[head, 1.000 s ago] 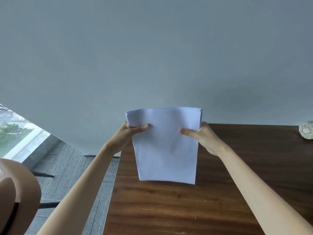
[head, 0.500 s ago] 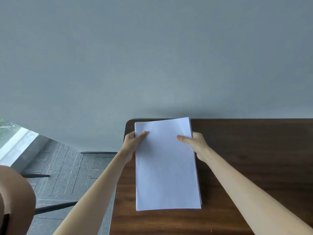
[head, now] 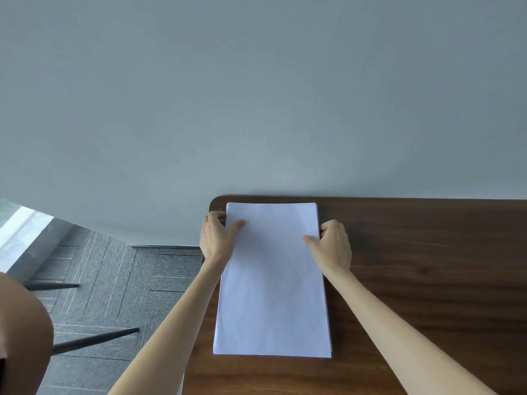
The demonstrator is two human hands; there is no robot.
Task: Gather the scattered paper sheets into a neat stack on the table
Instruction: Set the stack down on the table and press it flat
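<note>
Head view shows the paper stack [head: 272,280] lying flat on the table [head: 427,280], at its far left corner, with the stack's far edge just short of the table's far edge and its left side close along the table's left edge; no loose sheets show anywhere else on the wood, so gathering looks finished and the step in hand is, by my reading, the last squaring and setting-down. The left hand [head: 218,238] grips the stack's left side near the far corner, thumb lying on the top sheet and fingers curled at the edge, partly hidden; the right hand [head: 332,243] holds the right side a little nearer, thumb on top, fingers bent against the side of the pile; both are half closed on the paper, not clenched. Sheet edges look well aligned, though a thin step of lower sheets shows along the right side. Next move probably calls for a light inward press from both sides, then lifting the thumbs straight up so the top sheet does not drag.
</note>
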